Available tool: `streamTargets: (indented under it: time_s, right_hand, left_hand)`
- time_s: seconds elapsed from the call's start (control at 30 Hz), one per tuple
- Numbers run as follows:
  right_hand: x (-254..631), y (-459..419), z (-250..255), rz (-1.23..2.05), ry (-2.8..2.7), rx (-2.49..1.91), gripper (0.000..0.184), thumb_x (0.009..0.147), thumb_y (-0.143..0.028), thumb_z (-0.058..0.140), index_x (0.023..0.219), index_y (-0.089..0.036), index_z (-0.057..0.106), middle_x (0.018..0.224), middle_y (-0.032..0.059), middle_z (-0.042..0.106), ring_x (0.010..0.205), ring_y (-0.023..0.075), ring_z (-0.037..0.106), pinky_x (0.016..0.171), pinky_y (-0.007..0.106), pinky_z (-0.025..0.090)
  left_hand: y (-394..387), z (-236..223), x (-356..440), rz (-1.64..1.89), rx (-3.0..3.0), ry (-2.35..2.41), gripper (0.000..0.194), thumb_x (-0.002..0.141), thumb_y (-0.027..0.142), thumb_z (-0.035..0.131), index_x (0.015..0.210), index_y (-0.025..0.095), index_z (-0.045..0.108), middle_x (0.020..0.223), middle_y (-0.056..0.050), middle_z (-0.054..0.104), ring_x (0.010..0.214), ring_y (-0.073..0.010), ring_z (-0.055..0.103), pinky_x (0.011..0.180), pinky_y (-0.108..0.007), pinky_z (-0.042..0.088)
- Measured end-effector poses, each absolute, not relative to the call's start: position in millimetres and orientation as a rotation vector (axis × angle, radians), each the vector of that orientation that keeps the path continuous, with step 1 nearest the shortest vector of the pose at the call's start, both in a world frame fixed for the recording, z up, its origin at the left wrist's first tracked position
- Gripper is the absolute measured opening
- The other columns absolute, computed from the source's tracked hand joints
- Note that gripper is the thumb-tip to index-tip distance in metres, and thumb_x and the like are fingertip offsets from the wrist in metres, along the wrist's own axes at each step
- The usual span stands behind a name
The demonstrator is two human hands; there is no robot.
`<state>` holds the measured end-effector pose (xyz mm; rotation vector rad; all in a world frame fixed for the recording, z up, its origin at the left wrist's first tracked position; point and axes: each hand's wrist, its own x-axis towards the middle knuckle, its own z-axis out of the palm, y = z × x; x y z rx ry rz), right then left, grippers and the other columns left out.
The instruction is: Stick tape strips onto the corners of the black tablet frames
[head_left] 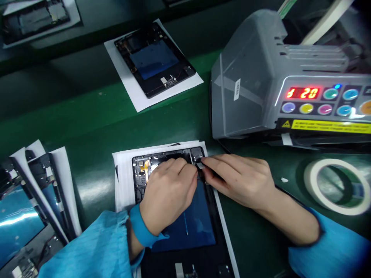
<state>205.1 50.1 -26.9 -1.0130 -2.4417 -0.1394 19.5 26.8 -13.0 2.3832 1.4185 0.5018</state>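
From my remote post I had the tablet (pixel 197 226) on white paper (pixel 124 177) on the green desk (pixel 95 131), under both hands. The left hand (pixel 171 189) was curled over its upper part, fingertips hidden, so I couldn't tell what it held. The right hand (pixel 242 179) had thumb and fingertips at a pale tab (pixel 200 165) near the upper right corner; I couldn't tell whether they gripped it. Beyond lay a 2nd tablet (pixel 155 58); to the right, a machine (pixel 243 85) showed 20 above a tape roll (pixel 310 183).
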Motion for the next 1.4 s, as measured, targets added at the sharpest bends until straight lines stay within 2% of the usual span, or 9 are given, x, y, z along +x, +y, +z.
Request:
streamTargets:
  time_s: [0.4,1.4]
  right_hand:
    - [201.8,50.8,-22.2,0.070,-2.434,-1.075,0.009,0.088,-0.018,0.057,0.089,-0.016,0.065,0.086,0.0023,0.070,0.073,0.0131,0.065,0.061,0.025,0.046]
    - [199.9,50.6,-23.7,0.124,-2.403,-1.058,0.010,0.089,-0.017,0.055,0.088,-0.017,0.064,0.084,0.0016,0.068,0.072,0.0133,0.064,0.062,0.026,0.047]
  left_hand:
    - [25.3,-11.8,18.8,0.493,2.392,1.428,0.021,0.093,0.018,0.044,0.080,0.017,0.060,0.076,-0.003,0.056,0.071,-0.0181,0.052,0.066,-0.034,0.045]
    - [24.8,-11.2,18.5,0.472,2.417,1.427,0.018,0.091,0.019,0.045,0.079,0.018,0.059,0.075,-0.003,0.058,0.071,-0.0185,0.053,0.065,-0.033,0.045]
